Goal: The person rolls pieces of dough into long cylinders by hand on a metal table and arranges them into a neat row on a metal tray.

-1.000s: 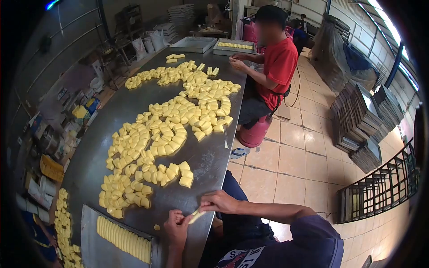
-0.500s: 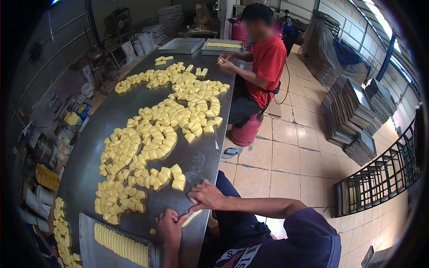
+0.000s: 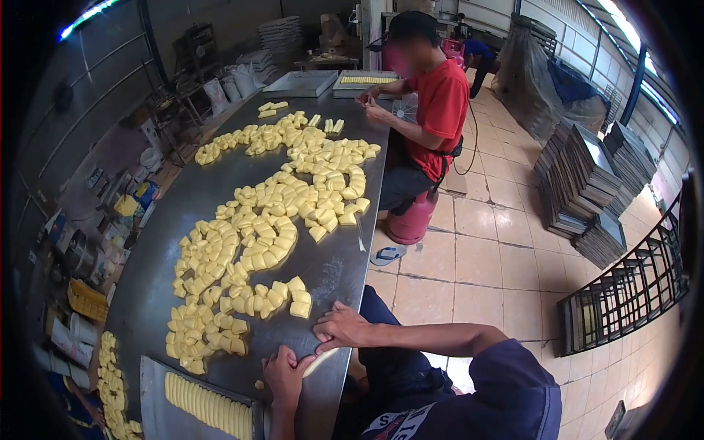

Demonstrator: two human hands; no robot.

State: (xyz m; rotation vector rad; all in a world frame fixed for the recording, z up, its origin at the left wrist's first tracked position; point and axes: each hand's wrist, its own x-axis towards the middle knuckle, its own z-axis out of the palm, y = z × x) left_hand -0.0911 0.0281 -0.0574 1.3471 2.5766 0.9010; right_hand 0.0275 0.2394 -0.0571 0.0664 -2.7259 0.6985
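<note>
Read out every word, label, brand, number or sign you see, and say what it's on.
"S": on the camera wearer's dark shirt; the other letters there are too unclear to read surely.
Any print on the stacked sacks: too small to read.

Worktable (image 3: 341, 257) — dough pieces (image 3: 275, 246) along its middle; tray (image 3: 152, 400) of dough strips (image 3: 209, 405) at near left — stacked trays (image 3: 572, 183) on floor (image 3: 480, 257), right.

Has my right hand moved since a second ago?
Yes: your right hand has shifted slightly inward from the table edge, nearer the loose dough pieces.
</note>
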